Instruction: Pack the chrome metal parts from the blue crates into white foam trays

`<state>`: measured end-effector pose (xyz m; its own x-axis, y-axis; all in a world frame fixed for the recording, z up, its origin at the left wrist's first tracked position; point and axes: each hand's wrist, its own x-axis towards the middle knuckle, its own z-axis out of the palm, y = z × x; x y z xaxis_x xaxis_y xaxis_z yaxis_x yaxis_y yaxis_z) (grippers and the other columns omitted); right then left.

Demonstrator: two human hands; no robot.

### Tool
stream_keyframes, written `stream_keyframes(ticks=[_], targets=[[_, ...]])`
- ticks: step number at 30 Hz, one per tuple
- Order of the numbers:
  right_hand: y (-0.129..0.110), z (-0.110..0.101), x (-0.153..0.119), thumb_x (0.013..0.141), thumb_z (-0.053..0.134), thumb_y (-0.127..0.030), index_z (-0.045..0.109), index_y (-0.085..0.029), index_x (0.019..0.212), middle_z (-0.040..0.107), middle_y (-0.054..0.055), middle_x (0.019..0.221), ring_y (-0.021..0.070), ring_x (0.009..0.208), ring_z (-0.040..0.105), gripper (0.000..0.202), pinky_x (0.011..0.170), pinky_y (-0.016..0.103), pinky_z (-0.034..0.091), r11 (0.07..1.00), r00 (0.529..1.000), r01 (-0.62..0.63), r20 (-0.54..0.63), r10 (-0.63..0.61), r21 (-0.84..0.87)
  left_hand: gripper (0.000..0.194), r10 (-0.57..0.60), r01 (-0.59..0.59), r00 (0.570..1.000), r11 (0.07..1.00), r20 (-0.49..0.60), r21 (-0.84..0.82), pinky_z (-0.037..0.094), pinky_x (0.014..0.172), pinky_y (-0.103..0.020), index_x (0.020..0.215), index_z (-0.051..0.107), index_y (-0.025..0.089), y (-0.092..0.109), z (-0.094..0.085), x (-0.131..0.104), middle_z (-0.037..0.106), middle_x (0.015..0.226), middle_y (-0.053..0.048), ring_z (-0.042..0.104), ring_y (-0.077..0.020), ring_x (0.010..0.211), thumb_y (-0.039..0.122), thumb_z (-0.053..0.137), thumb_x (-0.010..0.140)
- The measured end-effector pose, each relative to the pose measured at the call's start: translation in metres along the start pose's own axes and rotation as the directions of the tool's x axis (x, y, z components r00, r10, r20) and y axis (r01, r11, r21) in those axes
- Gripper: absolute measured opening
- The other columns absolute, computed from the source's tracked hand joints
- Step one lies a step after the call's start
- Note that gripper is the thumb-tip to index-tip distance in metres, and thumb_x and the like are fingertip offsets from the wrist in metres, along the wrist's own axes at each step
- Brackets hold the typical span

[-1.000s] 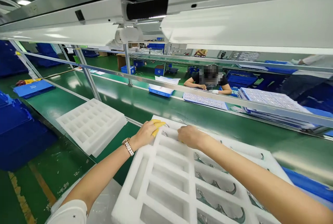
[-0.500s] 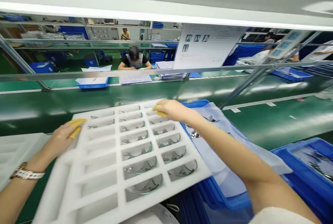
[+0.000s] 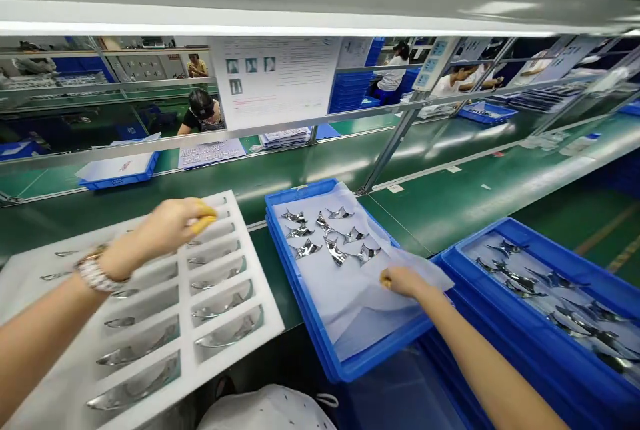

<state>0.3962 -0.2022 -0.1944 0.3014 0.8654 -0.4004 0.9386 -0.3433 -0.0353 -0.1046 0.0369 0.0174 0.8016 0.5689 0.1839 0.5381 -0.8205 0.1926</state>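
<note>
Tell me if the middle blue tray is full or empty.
Partly filled: shiny metal pieces lie toward the blue tray's far end, while white sheet shows nearer.

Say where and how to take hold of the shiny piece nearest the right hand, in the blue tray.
Probably best: pinch the shiny piece by its opposite edges, coming from above on the side of the right hand. It lies on the white sheet, curved and pointed at the corners, with other pieces close on its left and far sides.
</note>
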Motion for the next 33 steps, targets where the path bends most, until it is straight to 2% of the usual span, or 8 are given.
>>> stream_keyframes(ticks=[5,8,11,15,18,21,26,33], targets=[[0.016,0.027,0.001,0.093,0.049,-0.015,0.075,-0.022,0.091,0.074,0.006,0.092,0.0191,0.08,0.065,0.027,0.063,0.029,0.035,0.999,0.993,0.029,-0.116,-0.032,-0.024,0.024,0.258,-0.264,0.925,0.964,0.278,-0.016,0.053,0.074,-0.028,0.088,0.076,0.018,0.121,0.083,0.113,0.075,0.091,-0.008,0.069,-0.0197,0.082,0.025,0.054,0.093],[0.023,0.028,0.014,0.098,0.043,-0.015,0.072,-0.021,0.107,0.072,0.008,0.102,0.0207,0.092,0.064,0.031,0.068,0.029,0.038,0.997,0.962,0.049,-0.265,-0.062,-0.056,0.022,0.202,-0.283,0.881,0.95,0.427,0.134,0.053,0.074,-0.031,0.089,0.076,0.013,0.169,0.133,0.16,0.075,0.096,-0.014,0.071,-0.025,0.087,0.018,0.054,0.091],[0.035,0.028,0.03,0.095,0.043,-0.008,0.071,-0.017,0.108,0.07,0.012,0.103,0.0237,0.102,0.061,0.033,0.074,0.03,0.041,0.989,0.923,0.092,-0.363,-0.127,-0.113,0.022,0.082,-0.22,0.856,0.951,0.51,0.216,0.055,0.077,-0.036,0.095,0.075,0.011,0.196,0.179,0.189,0.074,0.103,-0.019,0.072,-0.0291,0.094,0.013,0.054,0.09],[0.052,0.035,0.049,0.091,0.046,-0.004,0.071,-0.016,0.104,0.069,0.013,0.104,0.0254,0.103,0.059,0.031,0.071,0.032,0.041,0.968,0.88,0.164,-0.414,-0.23,-0.189,0.022,-0.012,-0.162,0.821,0.954,0.571,0.253,0.056,0.08,-0.037,0.101,0.074,0.01,0.218,0.235,0.196,0.073,0.105,-0.019,0.072,-0.0308,0.1,0.025,0.061,0.092],[0.061,0.041,0.06,0.09,0.048,-0.002,0.071,-0.015,0.1,0.068,0.014,0.103,0.0262,0.101,0.058,0.028,0.069,0.033,0.038,0.948,0.845,0.21,-0.443,-0.299,-0.24,0.038,0.019,-0.189,0.8,0.957,0.6,0.222,0.056,0.081,-0.038,0.108,0.07,0.012,0.231,0.272,0.187,0.071,0.111,-0.018,0.071,-0.0311,0.101,0.045,0.067,0.09],[0.066,0.046,0.066,0.088,0.052,-0.002,0.071,-0.016,0.092,0.067,0.013,0.098,0.0267,0.099,0.056,0.024,0.07,0.035,0.035,0.903,0.778,0.249,-0.482,-0.402,-0.35,0.043,0.054,-0.223,0.774,0.956,0.631,0.19,0.057,0.079,-0.039,0.116,0.065,0.012,0.238,0.297,0.179,0.068,0.116,-0.018,0.07,-0.0301,0.101,0.044,0.07,0.088],[0.072,0.057,0.075,0.087,0.054,-0.004,0.07,-0.018,0.083,0.065,0.012,0.09,0.0267,0.094,0.053,0.021,0.069,0.036,0.031,0.857,0.716,0.259,-0.507,-0.48,-0.446,0.034,0.08,-0.228,0.764,0.961,0.64,0.153,0.056,0.08,-0.038,0.119,0.062,0.015,0.227,0.305,0.18,0.066,0.118,-0.015,0.069,-0.0267,0.099,0.032,0.064,0.09],[0.08,0.074,0.09,0.084,0.058,-0.003,0.069,-0.018,0.078,0.061,0.011,0.084,0.0264,0.089,0.051,0.02,0.066,0.036,0.029,0.859,0.604,0.281,-0.616,-0.505,-0.429,0.016,0.276,-0.408,0.695,0.912,0.664,0.048,0.052,0.082,-0.036,0.099,0.069,0.016,0.216,0.301,0.182,0.069,0.106,-0.011,0.067,-0.0226,0.09,0.02,0.054,0.095]])
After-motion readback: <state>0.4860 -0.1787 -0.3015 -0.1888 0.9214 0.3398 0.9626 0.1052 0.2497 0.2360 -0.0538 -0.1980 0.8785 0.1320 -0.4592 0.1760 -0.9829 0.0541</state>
